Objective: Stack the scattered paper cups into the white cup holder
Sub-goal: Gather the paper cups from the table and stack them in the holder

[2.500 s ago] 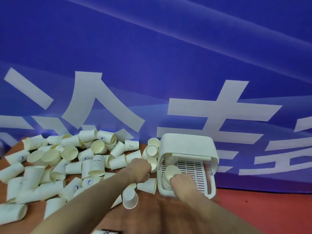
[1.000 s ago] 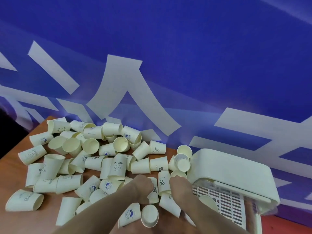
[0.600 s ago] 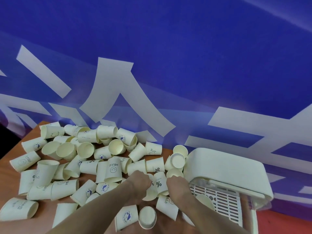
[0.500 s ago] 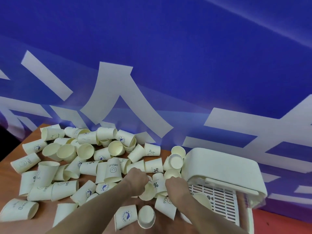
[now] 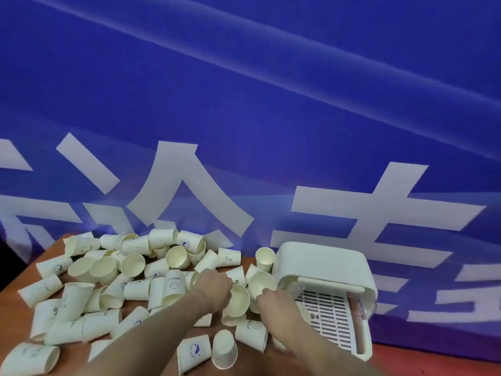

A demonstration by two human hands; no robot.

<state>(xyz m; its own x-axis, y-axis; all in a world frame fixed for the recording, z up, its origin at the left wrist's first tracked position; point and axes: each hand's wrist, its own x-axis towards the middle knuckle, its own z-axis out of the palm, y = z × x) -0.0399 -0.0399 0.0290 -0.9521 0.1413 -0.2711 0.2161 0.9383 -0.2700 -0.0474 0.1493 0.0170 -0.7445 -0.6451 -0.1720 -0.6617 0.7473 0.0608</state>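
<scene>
Gently now, your left hand (image 5: 214, 290) and right hand (image 5: 273, 299) each grip a paper cup (image 5: 238, 299) beside the holder (image 5: 325, 264); they're light and crushable, so pinch by the rim

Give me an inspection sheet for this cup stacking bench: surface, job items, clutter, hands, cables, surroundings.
Surface: brown wooden table, red at the near right.
Job's things: white cup holder at the right, slotted tray facing the person; scattered paper cups heaped left of it, most lying on their sides.
Clutter: nothing seen besides the cups.
Hands: left hand holds a cup, mouth towards the camera; right hand holds another cup just left of the holder's opening.
Cables: nothing seen.
Surroundings: blue banner with large white characters behind the table.
</scene>
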